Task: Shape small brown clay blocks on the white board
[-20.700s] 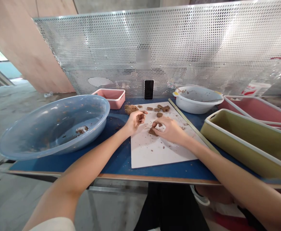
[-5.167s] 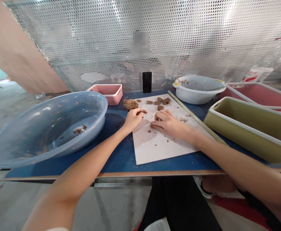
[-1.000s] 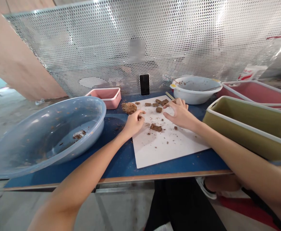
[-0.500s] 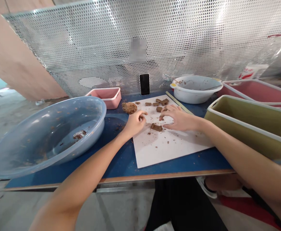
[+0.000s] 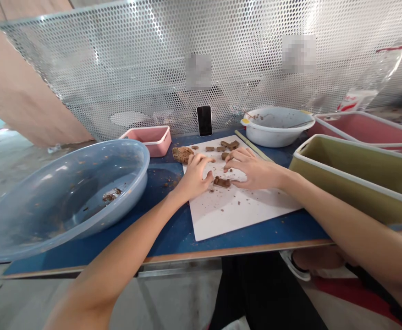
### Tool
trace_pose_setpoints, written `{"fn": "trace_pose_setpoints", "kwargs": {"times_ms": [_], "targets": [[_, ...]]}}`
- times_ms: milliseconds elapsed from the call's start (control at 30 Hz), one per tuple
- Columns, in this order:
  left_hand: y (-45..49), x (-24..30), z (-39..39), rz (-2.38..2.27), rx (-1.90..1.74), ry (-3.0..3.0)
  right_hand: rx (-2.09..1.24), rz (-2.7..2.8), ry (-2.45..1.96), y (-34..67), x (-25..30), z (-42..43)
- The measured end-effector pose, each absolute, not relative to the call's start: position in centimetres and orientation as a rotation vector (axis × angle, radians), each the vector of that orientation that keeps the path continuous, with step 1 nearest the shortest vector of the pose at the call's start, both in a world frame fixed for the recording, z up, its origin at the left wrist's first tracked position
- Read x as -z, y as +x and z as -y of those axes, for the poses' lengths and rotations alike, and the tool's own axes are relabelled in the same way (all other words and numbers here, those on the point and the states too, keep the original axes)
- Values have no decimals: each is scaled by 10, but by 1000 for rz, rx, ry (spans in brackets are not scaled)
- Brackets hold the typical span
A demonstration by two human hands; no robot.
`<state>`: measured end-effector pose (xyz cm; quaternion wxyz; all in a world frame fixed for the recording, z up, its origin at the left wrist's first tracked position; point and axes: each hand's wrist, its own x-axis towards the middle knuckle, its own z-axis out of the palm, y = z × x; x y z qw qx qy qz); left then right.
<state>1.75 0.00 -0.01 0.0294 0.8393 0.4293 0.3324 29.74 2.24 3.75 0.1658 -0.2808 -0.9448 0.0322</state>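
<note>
a large translucent blue plastic basin (image 5: 63,192) sits far left on the blue table (image 5: 173,233). on the white rectangular board (image 5: 238,206), the right hand (image 5: 256,172) and left hand (image 5: 194,176), fingers loosely curled and gripping nothing, flank a small flat brown clay piece (image 5: 222,182), fingertips just beside it.

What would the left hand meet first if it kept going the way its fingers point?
Probably the large brown lump at the white board's far left corner; the left hand points away and up the table toward it, though depth is unclear.
</note>
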Motion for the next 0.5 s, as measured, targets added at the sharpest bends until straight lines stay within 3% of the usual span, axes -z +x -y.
{"fn": "trace_pose_setpoints", "kwargs": {"times_ms": [500], "targets": [[18,-8,11,-978,-846,2925,-147,2616,-619,333,3,-4]]}}
